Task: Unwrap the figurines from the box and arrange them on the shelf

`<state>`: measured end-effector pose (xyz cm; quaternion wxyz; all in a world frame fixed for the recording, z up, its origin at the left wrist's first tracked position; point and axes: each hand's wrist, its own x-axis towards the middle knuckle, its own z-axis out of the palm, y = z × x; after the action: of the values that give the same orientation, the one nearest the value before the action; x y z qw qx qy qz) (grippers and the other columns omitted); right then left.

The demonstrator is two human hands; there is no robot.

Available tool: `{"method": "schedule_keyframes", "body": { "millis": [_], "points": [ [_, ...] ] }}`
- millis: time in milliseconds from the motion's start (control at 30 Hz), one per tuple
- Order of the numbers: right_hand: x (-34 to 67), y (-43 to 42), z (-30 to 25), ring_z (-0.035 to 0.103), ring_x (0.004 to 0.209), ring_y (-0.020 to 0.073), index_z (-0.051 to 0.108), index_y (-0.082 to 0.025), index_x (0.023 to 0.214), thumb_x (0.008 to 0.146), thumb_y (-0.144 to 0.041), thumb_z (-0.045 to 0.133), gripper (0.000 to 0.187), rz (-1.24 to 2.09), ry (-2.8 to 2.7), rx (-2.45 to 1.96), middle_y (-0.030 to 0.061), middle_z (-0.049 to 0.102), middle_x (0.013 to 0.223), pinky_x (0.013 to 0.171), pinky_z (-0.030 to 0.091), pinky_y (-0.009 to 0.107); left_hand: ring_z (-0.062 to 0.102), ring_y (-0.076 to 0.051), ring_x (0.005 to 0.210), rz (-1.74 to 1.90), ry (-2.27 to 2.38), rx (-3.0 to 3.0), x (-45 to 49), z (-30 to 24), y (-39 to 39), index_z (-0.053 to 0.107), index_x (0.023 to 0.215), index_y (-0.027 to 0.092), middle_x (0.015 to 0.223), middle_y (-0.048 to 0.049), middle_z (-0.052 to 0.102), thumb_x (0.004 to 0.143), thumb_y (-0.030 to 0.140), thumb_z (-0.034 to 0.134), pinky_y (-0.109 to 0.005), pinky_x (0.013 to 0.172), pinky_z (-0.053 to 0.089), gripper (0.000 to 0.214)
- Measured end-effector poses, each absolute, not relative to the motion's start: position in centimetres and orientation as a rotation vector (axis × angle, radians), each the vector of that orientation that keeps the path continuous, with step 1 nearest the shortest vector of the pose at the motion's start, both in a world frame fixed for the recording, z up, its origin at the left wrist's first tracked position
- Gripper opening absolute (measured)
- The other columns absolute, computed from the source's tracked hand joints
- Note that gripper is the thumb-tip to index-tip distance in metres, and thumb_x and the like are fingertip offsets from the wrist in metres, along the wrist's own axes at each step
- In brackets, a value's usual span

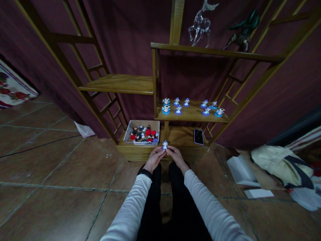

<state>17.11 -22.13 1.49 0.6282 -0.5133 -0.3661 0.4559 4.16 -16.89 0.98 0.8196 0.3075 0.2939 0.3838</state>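
Observation:
My left hand [154,158] and my right hand [176,155] meet in front of the wooden shelf unit [175,144], and together their fingertips pinch a small blue and white figurine [165,145]. Both hands are closed on it just above the lowest shelf board. A white box [130,129] with several red, black and blue figurines stands on that board to the left of my hands. On the middle shelf [190,116] several matching blue figurines [166,109] stand in rows.
A phone [198,136] lies on the lowest board at right. A glass deer [200,25] and a dark figure [242,31] stand on the top shelf. Bags and white boxes [242,170] lie on the tiled floor at right.

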Motion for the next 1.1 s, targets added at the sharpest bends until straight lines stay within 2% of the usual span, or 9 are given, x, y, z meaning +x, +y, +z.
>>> {"method": "schedule_keyframes", "body": {
  "millis": [300, 500, 767, 1100],
  "points": [
    [17.1, -22.2, 1.5, 0.061, 0.073, 0.0147, 0.067, -0.019, 0.097, 0.064, -0.043, 0.069, 0.040, 1.054, -0.819, -1.185, 0.0035, 0.068, 0.088, 0.069, 0.049, 0.028, 0.064, -0.014, 0.087, 0.826, 0.624, 0.639, 4.2, 1.3, -17.1, 0.063, 0.095, 0.014, 0.092, -0.0061, 0.069, 0.065, 0.012, 0.074, -0.032, 0.092, 0.044, 0.032],
    [17.0, -22.2, 1.6, 0.060, 0.071, 0.0141, 0.067, -0.019, 0.096, 0.065, -0.043, 0.068, 0.039, 1.048, -0.791, -1.174, 0.0034, 0.067, 0.083, 0.067, 0.049, 0.028, 0.064, -0.016, 0.088, 0.830, 0.578, 0.600, 4.1, 1.4, -17.2, 0.063, 0.089, 0.013, 0.092, -0.0074, 0.069, 0.068, 0.017, 0.072, -0.033, 0.093, 0.043, 0.024],
    [17.1, -22.0, 1.0, 0.061, 0.072, 0.0146, 0.067, -0.020, 0.097, 0.065, -0.044, 0.068, 0.039, 1.042, -0.803, -1.185, 0.0034, 0.068, 0.086, 0.067, 0.049, 0.028, 0.065, -0.015, 0.088, 0.819, 0.579, 0.633, 4.0, 2.0, -17.4, 0.063, 0.092, 0.013, 0.092, -0.0071, 0.069, 0.068, 0.015, 0.071, -0.033, 0.094, 0.042, 0.025],
    [17.3, -21.5, 0.4, 0.059, 0.067, 0.0133, 0.067, -0.019, 0.091, 0.066, -0.044, 0.067, 0.036, 1.044, -0.768, -1.199, 0.0013, 0.065, 0.074, 0.065, 0.049, 0.027, 0.065, -0.016, 0.087, 0.797, 0.594, 0.611, 4.1, 2.5, -17.6, 0.064, 0.087, 0.012, 0.089, -0.0080, 0.070, 0.071, 0.018, 0.070, -0.034, 0.095, 0.042, 0.018]
  ]
}}
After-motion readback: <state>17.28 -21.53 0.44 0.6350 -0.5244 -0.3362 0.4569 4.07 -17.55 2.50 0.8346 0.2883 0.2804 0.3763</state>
